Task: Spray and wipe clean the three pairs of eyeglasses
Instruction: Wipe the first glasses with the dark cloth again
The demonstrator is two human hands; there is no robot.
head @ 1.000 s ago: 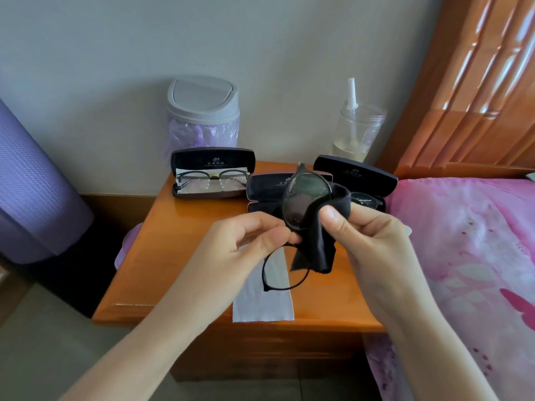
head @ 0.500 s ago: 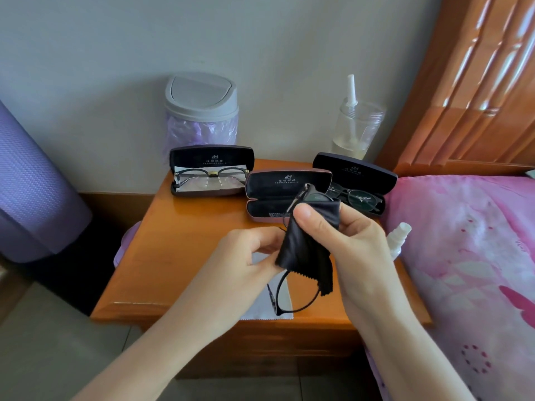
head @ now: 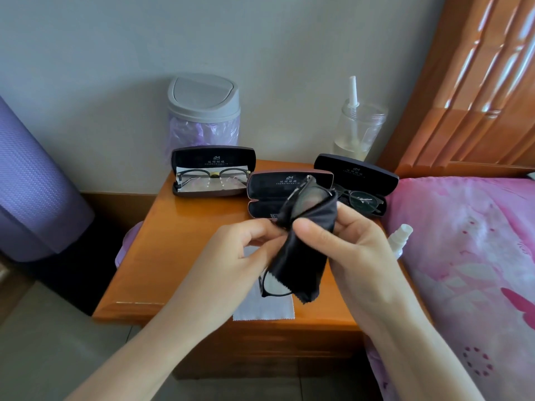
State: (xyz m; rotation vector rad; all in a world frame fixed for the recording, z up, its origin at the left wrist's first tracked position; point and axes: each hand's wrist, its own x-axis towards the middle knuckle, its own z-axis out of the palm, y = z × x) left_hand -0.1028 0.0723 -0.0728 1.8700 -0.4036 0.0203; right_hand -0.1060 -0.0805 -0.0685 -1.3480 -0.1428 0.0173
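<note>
Above the wooden nightstand point(head: 162, 256), my left hand point(head: 243, 256) pinches the frame of a pair of black-rimmed eyeglasses point(head: 304, 198). My right hand point(head: 347, 241) pinches a black cleaning cloth point(head: 301, 264) around one lens, thumb in front. The lower lens rim shows below the cloth. A second pair of glasses point(head: 212, 178) lies in an open case at the back left. A third pair point(head: 362, 199) lies in an open case at the back right. A small white spray bottle point(head: 398, 237) lies by the bed, partly hidden behind my right hand.
An empty open case point(head: 269, 183) sits mid-table behind the hands. A white cloth point(head: 263, 311) lies at the front edge. A grey-lidded bin point(head: 204, 111) and a clear cup with a straw point(head: 359, 128) stand at the back. A pink bed point(head: 469, 256) borders the right.
The glasses have tilted so the upper lens shows again above the cloth, and my right thumb has slid lower on the cloth. Both hands stay in roughly the same place.
</note>
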